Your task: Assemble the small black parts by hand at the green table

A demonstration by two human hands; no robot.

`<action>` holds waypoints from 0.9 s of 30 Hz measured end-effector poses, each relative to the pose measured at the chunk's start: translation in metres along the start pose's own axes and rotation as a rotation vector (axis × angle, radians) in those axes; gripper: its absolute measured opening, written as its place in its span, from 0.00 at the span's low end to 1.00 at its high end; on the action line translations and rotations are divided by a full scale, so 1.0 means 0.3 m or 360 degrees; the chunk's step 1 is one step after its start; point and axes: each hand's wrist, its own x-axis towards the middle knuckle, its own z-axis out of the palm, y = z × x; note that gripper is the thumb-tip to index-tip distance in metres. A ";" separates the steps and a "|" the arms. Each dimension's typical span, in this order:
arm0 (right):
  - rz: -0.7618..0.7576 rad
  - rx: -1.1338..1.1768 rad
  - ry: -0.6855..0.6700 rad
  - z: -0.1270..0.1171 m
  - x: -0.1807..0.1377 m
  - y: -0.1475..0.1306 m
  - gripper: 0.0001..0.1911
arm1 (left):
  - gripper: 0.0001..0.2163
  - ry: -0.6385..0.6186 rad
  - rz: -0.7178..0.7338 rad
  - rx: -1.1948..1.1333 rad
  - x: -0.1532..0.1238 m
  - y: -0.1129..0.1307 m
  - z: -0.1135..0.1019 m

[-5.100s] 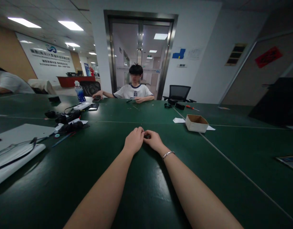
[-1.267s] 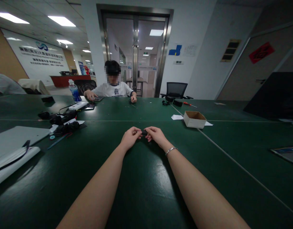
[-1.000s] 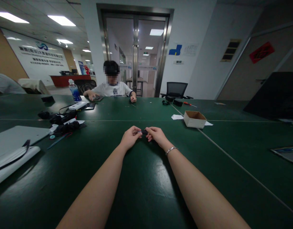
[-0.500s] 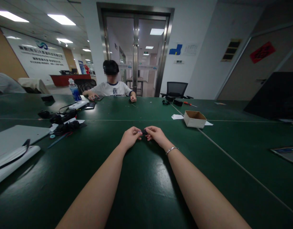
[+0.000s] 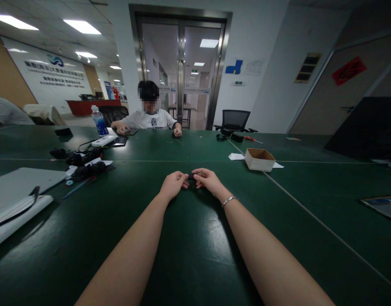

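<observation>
Both hands meet over the dark green table [image 5: 189, 238], in the middle of the view. Between the fingertips is a small black object [image 5: 190, 177], too small and too covered to name. My left hand [image 5: 175, 184] is closed and pinches its left end. From the other side, my right hand [image 5: 208, 180] pinches the right end between thumb and fingers. A silver bracelet [image 5: 229, 201] circles my right wrist. Fingers hide most of the black object.
Right of my hands stands an open cardboard box [image 5: 259, 161] by white paper [image 5: 236, 156]. An orange screwdriver [image 5: 254, 139] lies farther back. Black gear [image 5: 87, 163], a bottle [image 5: 99, 120] and a grey laptop [image 5: 26, 180] are at left. A person [image 5: 150, 114] sits opposite.
The fingers of my left hand have shifted slightly on the small black object. Both hands otherwise stay in almost the same place.
</observation>
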 end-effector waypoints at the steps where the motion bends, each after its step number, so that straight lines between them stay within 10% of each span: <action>1: -0.0006 0.0006 -0.0012 -0.001 0.000 0.001 0.12 | 0.12 -0.0001 0.0001 0.0020 0.000 0.000 -0.001; 27: 0.0118 0.0018 0.0102 0.025 -0.011 -0.036 0.08 | 0.14 0.0028 0.0195 0.0431 -0.018 0.002 0.000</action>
